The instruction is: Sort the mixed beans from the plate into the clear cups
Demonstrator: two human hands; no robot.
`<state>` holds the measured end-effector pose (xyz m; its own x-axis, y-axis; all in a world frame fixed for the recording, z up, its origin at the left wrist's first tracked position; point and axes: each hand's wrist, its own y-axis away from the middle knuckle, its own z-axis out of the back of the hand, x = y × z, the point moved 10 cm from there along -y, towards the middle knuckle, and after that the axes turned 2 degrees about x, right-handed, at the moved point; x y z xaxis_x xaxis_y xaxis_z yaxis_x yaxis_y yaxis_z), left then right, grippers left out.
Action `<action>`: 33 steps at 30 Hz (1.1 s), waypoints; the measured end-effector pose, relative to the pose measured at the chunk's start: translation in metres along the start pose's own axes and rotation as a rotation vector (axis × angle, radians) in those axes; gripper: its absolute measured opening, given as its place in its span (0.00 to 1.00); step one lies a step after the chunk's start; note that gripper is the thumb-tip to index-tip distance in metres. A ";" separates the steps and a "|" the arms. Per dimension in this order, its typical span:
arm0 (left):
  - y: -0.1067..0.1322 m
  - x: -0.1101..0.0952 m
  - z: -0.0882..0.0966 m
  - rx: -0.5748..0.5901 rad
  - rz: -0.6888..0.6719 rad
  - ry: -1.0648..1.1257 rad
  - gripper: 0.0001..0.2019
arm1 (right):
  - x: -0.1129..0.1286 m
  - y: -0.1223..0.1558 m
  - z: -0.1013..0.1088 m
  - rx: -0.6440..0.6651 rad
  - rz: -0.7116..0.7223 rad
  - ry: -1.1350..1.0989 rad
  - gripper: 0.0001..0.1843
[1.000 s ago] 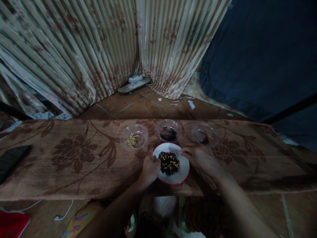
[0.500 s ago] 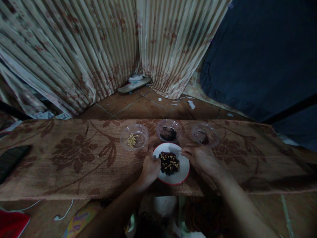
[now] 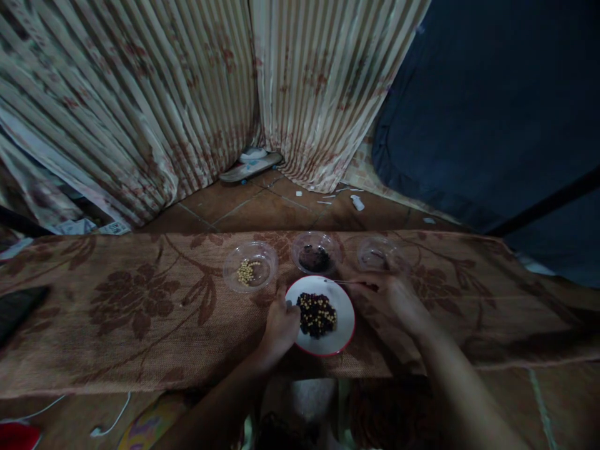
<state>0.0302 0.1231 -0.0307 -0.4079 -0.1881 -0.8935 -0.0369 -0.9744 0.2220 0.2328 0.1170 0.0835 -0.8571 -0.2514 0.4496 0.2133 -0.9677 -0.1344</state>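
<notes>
Item count, head view:

- Three clear bowls are standing on the desk: the left bowl (image 3: 262, 276), the middle bowl (image 3: 329, 244) and the right bowl (image 3: 370, 250).
- One bowl is holding pale beans; the two others are holding dark contents.
- One white plate (image 3: 345, 312) is lying in front of the bowls.
- One heap of mixed beans (image 3: 317, 312) is lying on the plate.
- Two grips are showing at the plate: the left grip (image 3: 281, 325) and the right grip (image 3: 389, 294).
- One thin tool (image 3: 344, 282) is showing at the right grip.
- One patterned cloth (image 3: 140, 312) is covering the desk.
- Two curtain panels (image 3: 117, 94) are hanging behind.
</notes>
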 end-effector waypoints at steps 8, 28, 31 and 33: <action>-0.004 0.002 0.000 0.000 -0.041 -0.029 0.26 | -0.085 0.029 0.074 -0.392 -0.376 0.087 0.15; -0.003 0.004 0.005 -0.048 0.009 -0.071 0.26 | -0.029 0.006 0.023 -0.119 -0.089 -0.096 0.11; -0.003 0.003 0.004 -0.050 -0.023 -0.068 0.25 | -0.006 0.003 -0.001 0.047 0.010 -0.082 0.10; -0.004 0.005 0.001 -0.032 -0.016 -0.058 0.25 | 0.001 0.002 -0.012 0.109 0.051 -0.042 0.10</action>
<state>0.0272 0.1263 -0.0353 -0.4592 -0.1657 -0.8727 -0.0150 -0.9809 0.1941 0.2263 0.1149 0.0731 -0.8242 -0.2985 0.4813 0.3074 -0.9495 -0.0626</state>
